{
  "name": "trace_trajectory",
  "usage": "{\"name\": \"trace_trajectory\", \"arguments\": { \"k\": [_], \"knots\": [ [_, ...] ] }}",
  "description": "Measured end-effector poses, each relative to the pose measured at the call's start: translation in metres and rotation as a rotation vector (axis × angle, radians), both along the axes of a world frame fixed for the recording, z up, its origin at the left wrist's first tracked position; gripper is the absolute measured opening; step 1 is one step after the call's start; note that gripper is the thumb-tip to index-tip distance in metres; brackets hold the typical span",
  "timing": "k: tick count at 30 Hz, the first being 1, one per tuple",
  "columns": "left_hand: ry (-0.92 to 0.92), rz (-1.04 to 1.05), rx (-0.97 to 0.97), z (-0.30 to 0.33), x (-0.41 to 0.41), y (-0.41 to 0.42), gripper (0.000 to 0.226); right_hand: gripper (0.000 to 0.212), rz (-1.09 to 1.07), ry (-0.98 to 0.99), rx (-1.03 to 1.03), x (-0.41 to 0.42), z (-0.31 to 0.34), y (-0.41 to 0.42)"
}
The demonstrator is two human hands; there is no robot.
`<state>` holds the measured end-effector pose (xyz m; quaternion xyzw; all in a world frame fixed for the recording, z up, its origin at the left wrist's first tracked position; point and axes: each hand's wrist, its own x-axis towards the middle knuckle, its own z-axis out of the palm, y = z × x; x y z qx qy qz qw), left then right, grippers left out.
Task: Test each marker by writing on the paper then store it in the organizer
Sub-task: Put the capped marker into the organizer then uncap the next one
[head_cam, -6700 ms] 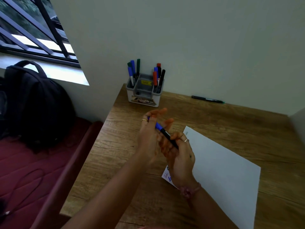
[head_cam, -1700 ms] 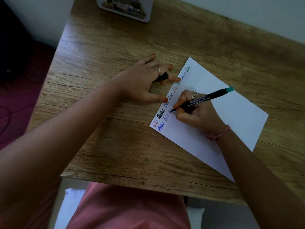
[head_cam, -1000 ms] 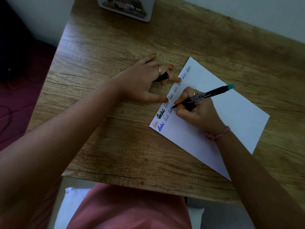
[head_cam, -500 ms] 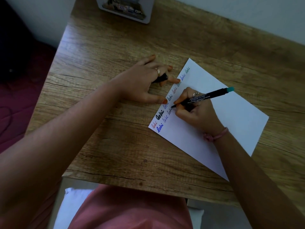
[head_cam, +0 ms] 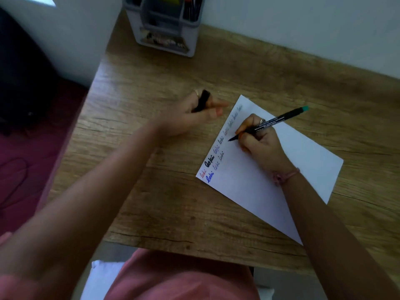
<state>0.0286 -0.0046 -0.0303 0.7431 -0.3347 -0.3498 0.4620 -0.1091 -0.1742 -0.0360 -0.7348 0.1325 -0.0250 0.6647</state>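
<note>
On the paper (head_cam: 270, 169), our right hand (head_cam: 259, 146) pinches the marker (head_cam: 268, 124) tip-down to write, while left of the sheet our left hand (head_cam: 190, 115) clasps its cap (head_cam: 201, 100), organizer (head_cam: 164, 24) waiting beyond.

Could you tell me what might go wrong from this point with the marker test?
1. The marker in the right hand is uncapped, its tip just above the paper; it could smear the written words.
2. The left hand, holding the black cap, is off the paper, so the sheet might slide.
3. The blurred left hand could fumble the cap while recapping.
</note>
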Motion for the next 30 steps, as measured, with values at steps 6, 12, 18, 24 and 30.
{"name": "trace_trajectory", "arguments": {
  "k": [6, 12, 18, 24, 30],
  "knots": [
    [0.714, 0.557, -0.429, 0.019, -0.02, -0.01, 0.041, 0.016, -0.026, -0.036, 0.158, 0.008, 0.023, 0.007],
    [1.036, 0.62, -0.7, 0.041, -0.033, -0.008, 0.027, 0.016, -0.118, -0.21, 0.182, 0.011, 0.054, 0.041],
    [1.119, 0.596, -0.783, 0.06, -0.037, -0.015, 0.022, 0.009, -0.159, -0.317, 0.133, 0.016, 0.071, 0.051],
    [1.067, 0.601, -0.75, 0.074, -0.042, -0.018, 0.027, 0.022, -0.14, -0.347, -0.09, 0.014, 0.078, 0.049],
    [1.115, 0.65, -0.731, 0.082, -0.056, -0.017, 0.024, 0.018, -0.181, -0.569, -0.461, 0.015, 0.072, 0.051]
  ]
}}
